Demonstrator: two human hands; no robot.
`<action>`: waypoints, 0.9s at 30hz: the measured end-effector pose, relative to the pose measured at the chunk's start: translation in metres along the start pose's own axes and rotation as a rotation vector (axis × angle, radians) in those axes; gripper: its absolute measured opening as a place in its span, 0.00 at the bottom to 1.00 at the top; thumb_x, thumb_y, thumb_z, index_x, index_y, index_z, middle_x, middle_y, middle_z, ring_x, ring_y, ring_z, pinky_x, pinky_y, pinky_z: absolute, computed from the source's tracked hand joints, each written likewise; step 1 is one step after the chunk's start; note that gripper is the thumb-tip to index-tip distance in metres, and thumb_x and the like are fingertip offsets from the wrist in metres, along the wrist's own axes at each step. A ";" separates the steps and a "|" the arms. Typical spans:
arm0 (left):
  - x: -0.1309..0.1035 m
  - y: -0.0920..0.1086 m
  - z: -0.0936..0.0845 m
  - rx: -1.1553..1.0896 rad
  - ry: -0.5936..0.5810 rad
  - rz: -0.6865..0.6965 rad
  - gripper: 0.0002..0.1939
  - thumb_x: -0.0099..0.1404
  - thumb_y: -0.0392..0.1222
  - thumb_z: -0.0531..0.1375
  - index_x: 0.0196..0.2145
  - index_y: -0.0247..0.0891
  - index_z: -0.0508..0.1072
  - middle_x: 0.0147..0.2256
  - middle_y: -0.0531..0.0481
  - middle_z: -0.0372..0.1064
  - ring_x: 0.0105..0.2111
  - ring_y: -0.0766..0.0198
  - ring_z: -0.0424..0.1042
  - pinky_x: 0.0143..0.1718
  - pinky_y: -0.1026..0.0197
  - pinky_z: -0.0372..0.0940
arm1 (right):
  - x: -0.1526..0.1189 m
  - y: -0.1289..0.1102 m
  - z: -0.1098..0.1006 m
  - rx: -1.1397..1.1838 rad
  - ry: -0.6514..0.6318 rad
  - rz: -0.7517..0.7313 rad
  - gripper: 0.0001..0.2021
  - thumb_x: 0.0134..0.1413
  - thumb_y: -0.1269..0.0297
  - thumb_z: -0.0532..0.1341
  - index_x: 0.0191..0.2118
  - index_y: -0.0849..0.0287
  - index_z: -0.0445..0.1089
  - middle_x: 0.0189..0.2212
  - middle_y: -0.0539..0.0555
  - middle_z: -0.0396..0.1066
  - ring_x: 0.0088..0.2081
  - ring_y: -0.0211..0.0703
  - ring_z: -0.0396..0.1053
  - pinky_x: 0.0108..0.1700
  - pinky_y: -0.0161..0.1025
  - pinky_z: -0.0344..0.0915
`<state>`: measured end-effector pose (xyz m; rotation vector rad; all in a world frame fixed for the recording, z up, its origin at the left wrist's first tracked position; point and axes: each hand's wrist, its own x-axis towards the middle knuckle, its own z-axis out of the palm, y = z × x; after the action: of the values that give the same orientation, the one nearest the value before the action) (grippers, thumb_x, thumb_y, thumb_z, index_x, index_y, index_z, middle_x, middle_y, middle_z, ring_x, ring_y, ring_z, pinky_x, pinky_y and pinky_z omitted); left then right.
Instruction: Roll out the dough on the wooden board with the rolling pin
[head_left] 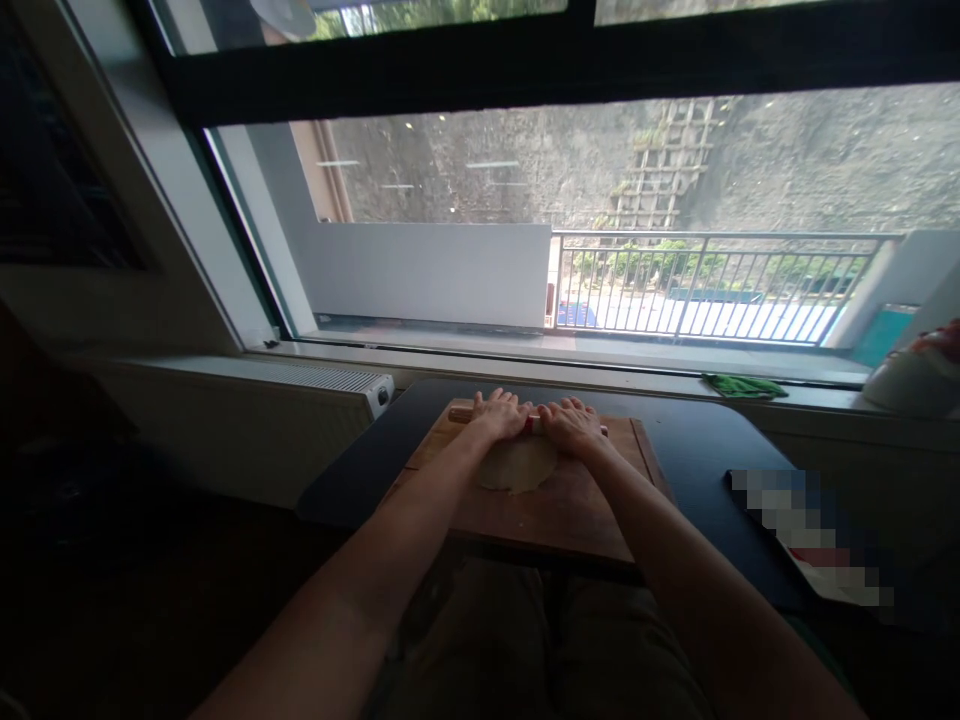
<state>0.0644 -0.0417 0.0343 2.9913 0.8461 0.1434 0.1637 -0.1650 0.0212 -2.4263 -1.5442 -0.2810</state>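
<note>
A flat, pale round of dough (516, 468) lies on a brown wooden board (547, 515). Across its far edge rests a rolling pin (460, 413), its left end sticking out past my fingers. My left hand (499, 412) lies on the left part of the pin, and my right hand (570, 422) on the right part. Both hands have their fingers stretched forward over the pin, palms down. A small red and white patch shows between the two hands.
The board sits on a dark table (705, 450) below a window. A pixelated packet (814, 540) lies at the table's right. A green cloth (742, 386) and a white container (919, 375) are on the sill; a radiator (300, 385) stands left.
</note>
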 end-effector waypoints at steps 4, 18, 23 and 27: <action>-0.032 -0.007 0.011 0.008 0.152 0.066 0.23 0.69 0.49 0.41 0.53 0.38 0.64 0.57 0.44 0.59 0.59 0.54 0.52 0.59 0.44 0.44 | -0.030 -0.007 0.004 0.005 0.084 -0.010 0.21 0.64 0.55 0.42 0.50 0.60 0.65 0.51 0.59 0.65 0.55 0.48 0.57 0.54 0.45 0.51; -0.101 -0.015 0.015 -0.046 0.271 0.202 0.24 0.70 0.43 0.40 0.58 0.36 0.60 0.59 0.44 0.57 0.60 0.60 0.52 0.61 0.50 0.41 | -0.081 -0.024 0.005 -0.028 0.149 -0.057 0.25 0.63 0.56 0.43 0.60 0.65 0.55 0.60 0.62 0.54 0.61 0.48 0.49 0.60 0.47 0.44; -0.043 -0.020 0.011 0.006 0.086 0.019 0.27 0.69 0.49 0.38 0.60 0.36 0.57 0.62 0.44 0.50 0.62 0.57 0.46 0.61 0.48 0.41 | -0.020 -0.017 0.004 0.002 0.021 0.046 0.25 0.63 0.52 0.40 0.57 0.61 0.58 0.57 0.60 0.59 0.60 0.50 0.51 0.58 0.50 0.46; -0.005 -0.022 0.006 0.004 0.038 -0.098 0.29 0.68 0.54 0.36 0.58 0.38 0.60 0.60 0.41 0.54 0.61 0.50 0.50 0.57 0.39 0.44 | 0.014 -0.010 0.005 0.005 -0.032 0.079 0.22 0.63 0.52 0.42 0.49 0.56 0.66 0.50 0.59 0.66 0.54 0.49 0.58 0.52 0.50 0.54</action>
<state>0.0495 -0.0251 0.0264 2.9521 0.9953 0.1972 0.1607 -0.1472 0.0212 -2.4927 -1.4550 -0.2242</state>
